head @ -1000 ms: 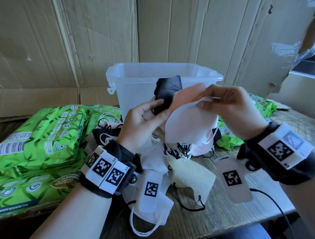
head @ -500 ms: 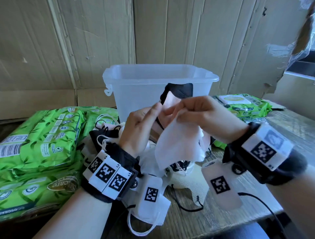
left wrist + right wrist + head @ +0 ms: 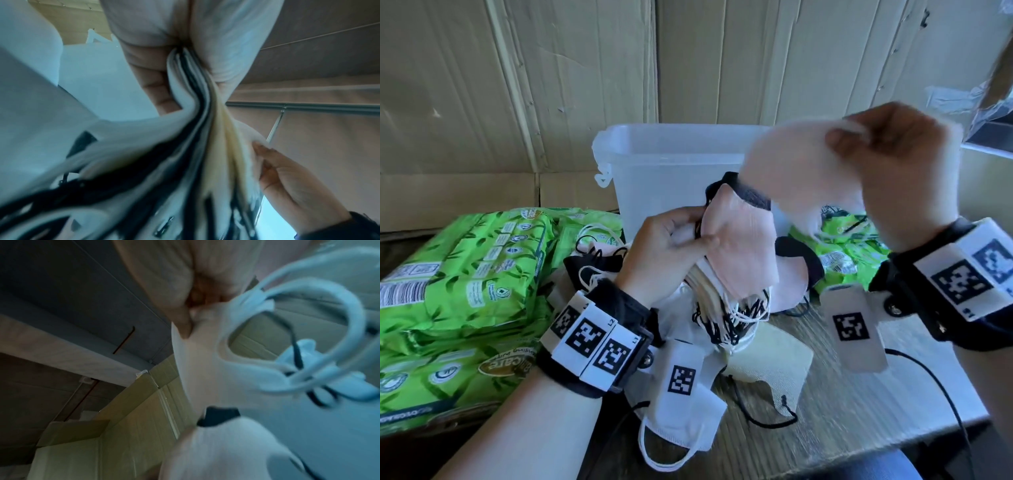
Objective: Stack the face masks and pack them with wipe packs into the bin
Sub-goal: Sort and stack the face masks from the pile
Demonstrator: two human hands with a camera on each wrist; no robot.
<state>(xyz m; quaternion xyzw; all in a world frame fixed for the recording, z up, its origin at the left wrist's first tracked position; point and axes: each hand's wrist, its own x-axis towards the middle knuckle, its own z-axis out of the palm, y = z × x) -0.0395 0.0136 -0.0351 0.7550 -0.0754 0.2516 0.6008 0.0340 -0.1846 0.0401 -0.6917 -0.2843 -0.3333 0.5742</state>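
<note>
My left hand grips a stack of folded face masks, a pink one on top, ear loops hanging below; the left wrist view shows the layered stack pinched between thumb and fingers. My right hand is raised to the right above the stack and pinches a single white mask by its corner; the right wrist view shows that mask and its loop dangling. The clear plastic bin stands behind both hands. Green wipe packs lie stacked at the left, more wipe packs at the right.
Loose masks lie on the wooden table: a white mask near the front edge, a cream mask, black masks by the left packs. Cardboard panels wall off the back. A black cable runs across the table's right side.
My right hand has lifted the white mask up and to the right, away from the stack. My left hand has kept hold of the stack, now with the pink mask showing on top.
</note>
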